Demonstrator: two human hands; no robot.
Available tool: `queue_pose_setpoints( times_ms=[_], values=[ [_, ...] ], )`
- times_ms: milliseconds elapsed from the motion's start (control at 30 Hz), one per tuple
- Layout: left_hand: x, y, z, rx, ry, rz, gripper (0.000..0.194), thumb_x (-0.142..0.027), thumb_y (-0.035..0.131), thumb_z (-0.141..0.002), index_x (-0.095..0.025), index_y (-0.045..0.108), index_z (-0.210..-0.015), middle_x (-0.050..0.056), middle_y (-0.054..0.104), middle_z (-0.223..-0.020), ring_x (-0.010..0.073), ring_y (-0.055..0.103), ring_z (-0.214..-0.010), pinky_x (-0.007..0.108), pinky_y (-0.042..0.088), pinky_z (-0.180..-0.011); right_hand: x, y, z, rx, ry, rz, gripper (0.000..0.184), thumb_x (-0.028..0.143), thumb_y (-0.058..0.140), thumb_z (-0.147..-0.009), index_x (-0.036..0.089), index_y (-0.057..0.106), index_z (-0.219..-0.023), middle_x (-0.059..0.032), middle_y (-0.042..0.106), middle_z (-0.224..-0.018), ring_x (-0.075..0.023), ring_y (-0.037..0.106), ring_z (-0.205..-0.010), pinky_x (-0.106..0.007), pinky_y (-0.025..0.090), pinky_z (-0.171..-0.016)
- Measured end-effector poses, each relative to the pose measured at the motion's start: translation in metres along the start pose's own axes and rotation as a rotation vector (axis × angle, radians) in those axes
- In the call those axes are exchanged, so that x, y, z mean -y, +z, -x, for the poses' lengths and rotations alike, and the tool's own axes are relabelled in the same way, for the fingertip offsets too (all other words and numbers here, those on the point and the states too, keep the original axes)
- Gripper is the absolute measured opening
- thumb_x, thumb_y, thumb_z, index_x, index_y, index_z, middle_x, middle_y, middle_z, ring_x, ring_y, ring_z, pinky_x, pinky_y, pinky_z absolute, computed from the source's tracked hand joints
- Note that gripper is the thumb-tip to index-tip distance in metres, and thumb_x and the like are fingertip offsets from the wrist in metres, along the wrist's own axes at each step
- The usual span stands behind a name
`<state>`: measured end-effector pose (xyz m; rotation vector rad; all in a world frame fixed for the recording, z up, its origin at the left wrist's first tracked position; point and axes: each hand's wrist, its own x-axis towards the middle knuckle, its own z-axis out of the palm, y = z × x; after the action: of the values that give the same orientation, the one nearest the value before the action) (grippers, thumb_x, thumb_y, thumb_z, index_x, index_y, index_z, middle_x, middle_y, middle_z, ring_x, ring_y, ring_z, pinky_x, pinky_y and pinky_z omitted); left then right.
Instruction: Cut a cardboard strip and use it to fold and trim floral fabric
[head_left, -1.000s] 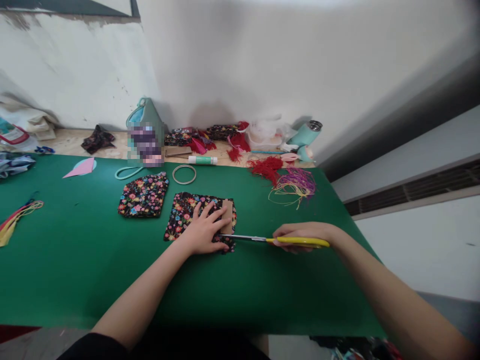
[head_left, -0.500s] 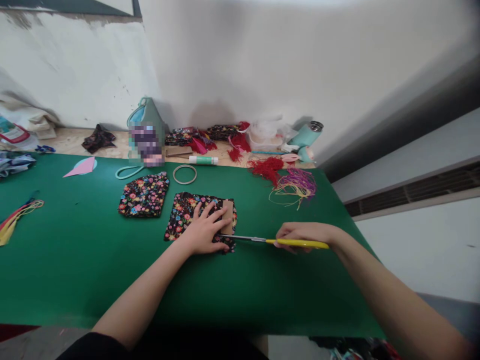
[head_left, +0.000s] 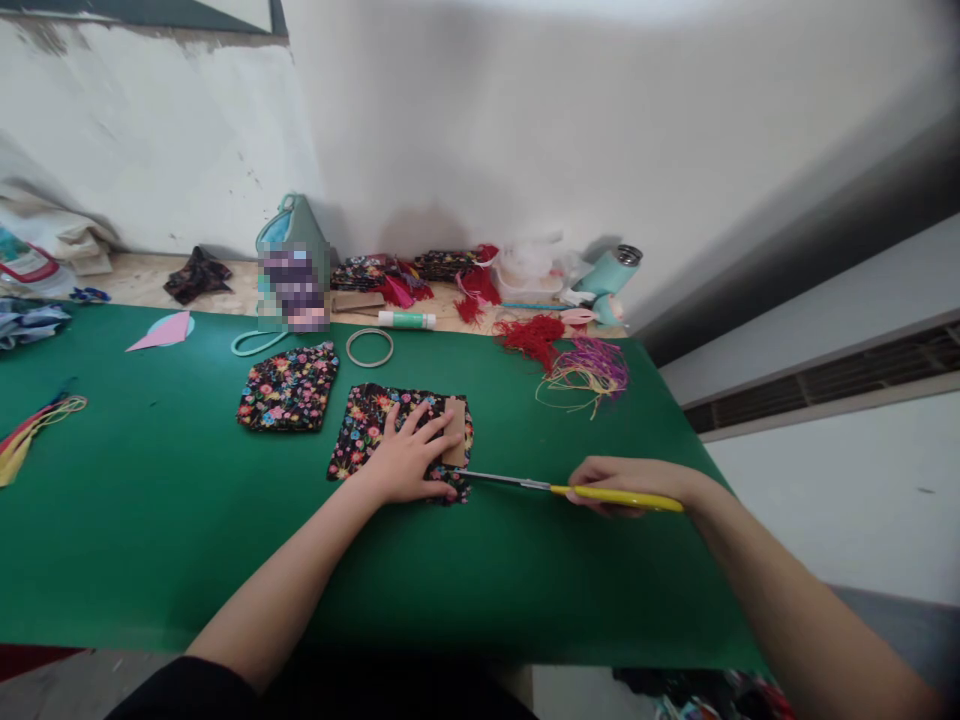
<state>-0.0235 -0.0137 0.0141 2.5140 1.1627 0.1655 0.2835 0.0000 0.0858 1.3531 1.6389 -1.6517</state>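
As your left hand (head_left: 407,466) lies splayed on the cloth (head_left: 363,428), your right hand (head_left: 628,474) curls around the scissors (head_left: 562,490), long axis sideways, tips pointing left.

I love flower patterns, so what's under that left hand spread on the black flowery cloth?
Under the bare left hand is the black cloth with colourful flowers and, partly covered too, a flat brown rectangular piece. Whatever else the hand covers can't be seen.
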Motion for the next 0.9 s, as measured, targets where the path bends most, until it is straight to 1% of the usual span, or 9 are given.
queue_pose_setpoints(
  times_ms=[100, 233, 333, 467, 567, 633, 767, 833, 900],
  values=[
    [0.0, 0.0, 0.0, -0.006, 0.007, -0.004, 0.075, -0.069, 0.052, -0.072, -0.035, 0.036, -0.137, 0.0, 0.027, -0.15, 0.0349, 0.012, -0.139, 0.063, -0.004, -0.107, -0.006, 0.004, 0.01, -0.063, 0.008, 0.053, 0.055, 0.071, 0.049, -0.068, 0.016, 0.05, -0.067, 0.0014, 0.045, -0.058, -0.0085, 0.038, -0.046, -0.022, 0.028, -0.041],
    [0.0, 0.0, 0.0, 0.005, 0.002, -0.006, 0.074, -0.069, 0.052, -0.073, -0.035, 0.037, -0.137, 0.0, 0.025, -0.151, 0.0348, 0.011, -0.139, 0.062, -0.005, -0.107, -0.02, 0.013, 0.025, -0.281, -0.017, 0.219, 0.053, 0.069, 0.046, -0.073, 0.017, 0.056, -0.069, -0.0036, 0.055, -0.069, -0.0192, 0.053, -0.065, -0.027, 0.039, -0.057],
    [0.0, 0.0, 0.0, 0.008, 0.0, -0.008, 0.074, -0.068, 0.052, -0.073, -0.035, 0.037, -0.137, -0.001, 0.024, -0.151, 0.0346, 0.01, -0.139, 0.061, -0.006, -0.107, -0.036, 0.025, 0.033, -0.4, -0.007, 0.28, 0.049, 0.066, 0.043, -0.077, 0.018, 0.055, -0.072, -0.0051, 0.058, -0.072, -0.0221, 0.055, -0.069, -0.03, 0.041, -0.062],
    [-0.001, 0.002, 0.0, -0.009, -0.001, -0.013, 0.073, -0.067, 0.052, -0.074, -0.034, 0.037, -0.137, -0.001, 0.023, -0.151, 0.0341, 0.01, -0.139, 0.061, -0.006, -0.108, -0.066, 0.043, 0.035, -0.632, 0.017, 0.316, 0.042, 0.06, 0.041, -0.081, 0.02, 0.053, -0.077, -0.0075, 0.059, -0.077, -0.0234, 0.055, -0.07, -0.034, 0.043, -0.064],
    [-0.001, 0.005, 0.0, -0.019, -0.012, -0.025, 0.074, -0.068, 0.051, -0.074, -0.034, 0.036, -0.138, -0.001, 0.022, -0.151, 0.0338, 0.01, -0.139, 0.06, -0.005, -0.108, -0.089, 0.053, 0.032, -0.8, 0.053, 0.274, 0.042, 0.06, 0.044, -0.078, 0.021, 0.054, -0.089, -0.0105, 0.06, -0.093, -0.0254, 0.057, -0.077, -0.037, 0.045, -0.069],
    [-0.002, 0.006, 0.0, -0.021, -0.014, -0.035, 0.074, -0.069, 0.05, -0.074, -0.034, 0.035, -0.138, -0.001, 0.021, -0.152, 0.0335, 0.009, -0.139, 0.06, -0.003, -0.108, -0.101, 0.056, 0.031, -0.884, 0.081, 0.263, 0.044, 0.062, 0.046, -0.076, 0.021, 0.053, -0.091, -0.012, 0.058, -0.101, -0.0256, 0.057, -0.077, -0.038, 0.046, -0.069],
    [-0.002, 0.006, 0.0, -0.028, -0.015, -0.052, 0.074, -0.07, 0.048, -0.075, -0.034, 0.034, -0.139, -0.001, 0.019, -0.152, 0.0324, 0.009, -0.14, 0.058, -0.003, -0.109, -0.112, 0.057, 0.031, -0.996, 0.134, 0.303, 0.048, 0.064, 0.047, -0.075, 0.02, 0.053, -0.093, -0.0143, 0.055, -0.111, -0.0248, 0.058, -0.073, -0.039, 0.047, -0.064],
    [-0.002, 0.006, 0.001, -0.03, -0.017, -0.055, 0.074, -0.07, 0.047, -0.075, -0.034, 0.034, -0.139, -0.001, 0.02, -0.152, 0.032, 0.009, -0.14, 0.058, -0.003, -0.109, -0.114, 0.055, 0.031, -1.034, 0.115, 0.328, 0.049, 0.064, 0.048, -0.075, 0.019, 0.054, -0.095, -0.0148, 0.053, -0.116, -0.0253, 0.059, -0.076, -0.039, 0.047, -0.064],
    [-0.002, 0.006, 0.001, -0.033, -0.017, -0.056, 0.074, -0.07, 0.047, -0.076, -0.034, 0.034, -0.139, -0.001, 0.02, -0.152, 0.032, 0.009, -0.14, 0.057, -0.003, -0.109, -0.118, 0.053, 0.029, -1.059, 0.069, 0.334, 0.05, 0.064, 0.049, -0.075, 0.019, 0.055, -0.096, -0.0146, 0.055, -0.115, -0.0255, 0.06, -0.079, -0.039, 0.048, -0.066]
  ],
)
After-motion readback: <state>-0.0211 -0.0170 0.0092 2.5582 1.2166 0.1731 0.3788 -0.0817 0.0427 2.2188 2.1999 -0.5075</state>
